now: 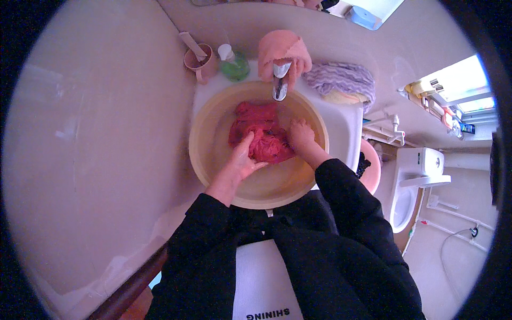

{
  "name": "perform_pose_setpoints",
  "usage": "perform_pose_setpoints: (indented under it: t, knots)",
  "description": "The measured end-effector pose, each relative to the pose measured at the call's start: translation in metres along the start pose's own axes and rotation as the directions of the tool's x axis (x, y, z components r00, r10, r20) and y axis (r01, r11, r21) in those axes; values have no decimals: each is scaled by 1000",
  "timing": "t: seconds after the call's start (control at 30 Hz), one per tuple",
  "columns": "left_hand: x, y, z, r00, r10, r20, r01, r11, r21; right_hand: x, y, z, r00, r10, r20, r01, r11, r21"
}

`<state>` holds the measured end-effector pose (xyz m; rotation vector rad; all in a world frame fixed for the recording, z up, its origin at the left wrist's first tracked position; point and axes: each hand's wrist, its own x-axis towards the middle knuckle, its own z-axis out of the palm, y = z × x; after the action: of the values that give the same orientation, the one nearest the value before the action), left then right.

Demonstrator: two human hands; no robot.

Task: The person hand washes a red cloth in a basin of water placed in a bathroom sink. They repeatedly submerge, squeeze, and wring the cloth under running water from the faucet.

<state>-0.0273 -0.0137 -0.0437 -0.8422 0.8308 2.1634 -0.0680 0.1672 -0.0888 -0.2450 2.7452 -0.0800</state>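
Note:
A wet red cloth (260, 114) lies bunched in a round beige plastic basin (197, 160), which appears to hold some water. From the lower left, my left hand (241, 158) grips the near side of the bundle, its thumb and fingers spread around the fabric. My right hand (302, 136) is curled against the cloth's right edge, near the basin wall. Its fingertips and palm are hidden, so whether fabric is caught in it is unclear. Over the far rim reaches a chrome faucet (281, 80), with a pink towel (280, 44) draped on it.
The basin rests on a white sink (344, 132). Behind it stand a pink mug (204, 74) and a green pump bottle (235, 67). A purple-striped towel (340, 78) lies at the back right. Further right are a pink tub (373, 168) and a toilet (404, 208). A wall (120, 120) rises at left.

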Motion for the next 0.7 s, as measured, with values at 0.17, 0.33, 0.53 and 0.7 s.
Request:
perform_pose_setpoints:
  t: [0.17,0.33,0.53,0.7]
  knots:
    - [13,-5,-8,935,-150,-322,201,971,131,-21,-20,56,981,-171,-95,153,974,-169]
    - [5,4,-25,941,-123,-316,167,979,116,-8,-28,32,950,-111,293,150,982,-113]
    - [13,7,-5,979,-161,-125,172,981,86,-7,-54,22,985,-168,-37,77,240,968]
    - [-16,15,-21,951,138,276,-143,990,-1,-85,-117,-81,928,-255,-271,371,563,739]
